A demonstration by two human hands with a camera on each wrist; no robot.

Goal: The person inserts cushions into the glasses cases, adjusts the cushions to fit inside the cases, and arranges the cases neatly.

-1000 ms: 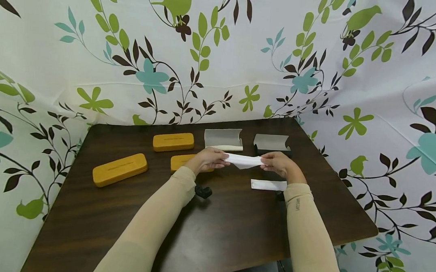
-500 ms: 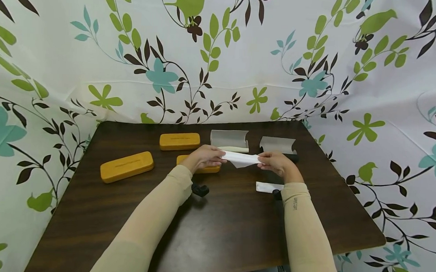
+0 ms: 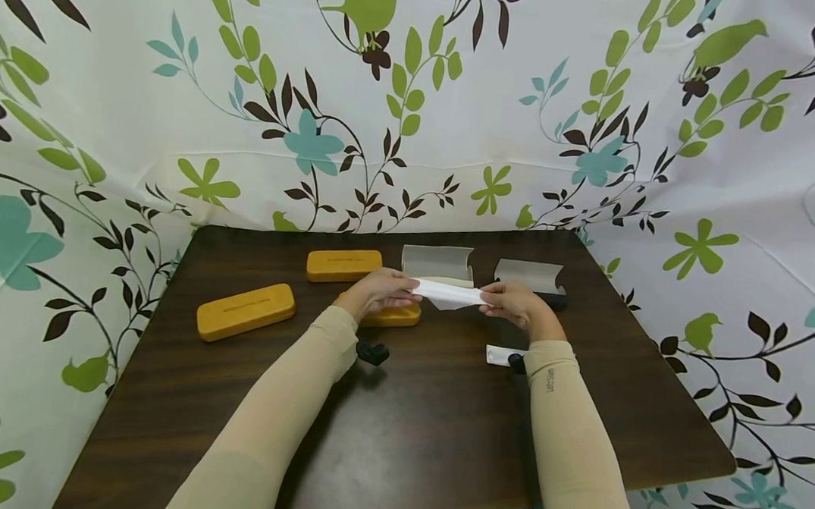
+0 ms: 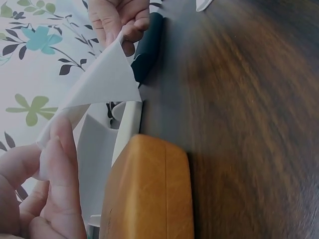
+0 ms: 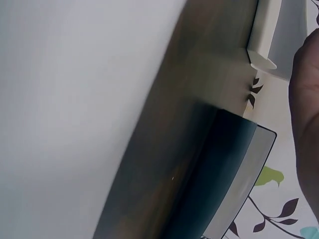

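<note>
A thin white cloth (image 3: 449, 295) is stretched between both hands above the table, one corner hanging down in a point. My left hand (image 3: 382, 291) pinches its left end between thumb and fingers. At the other end my right hand (image 3: 514, 305) pinches it too; in the left wrist view the cloth (image 4: 104, 82) slopes up to those fingers. Below my left hand, partly covered by it, lies a mustard-yellow hard case (image 3: 394, 316). A folded white piece (image 3: 502, 355) rests on the table by the right wrist, partly hidden.
Two more yellow cases (image 3: 246, 312) lie shut to the left and at the back. Behind the hands stand an open cream case (image 3: 437, 263) and an open dark case (image 3: 531, 275) with grey linings. Patterned fabric (image 3: 387, 94) hangs around the brown table (image 3: 399, 436).
The head view has turned slightly left, so the table and cases sit further right in it. Both hands keep their hold on the cloth, nearly still.
</note>
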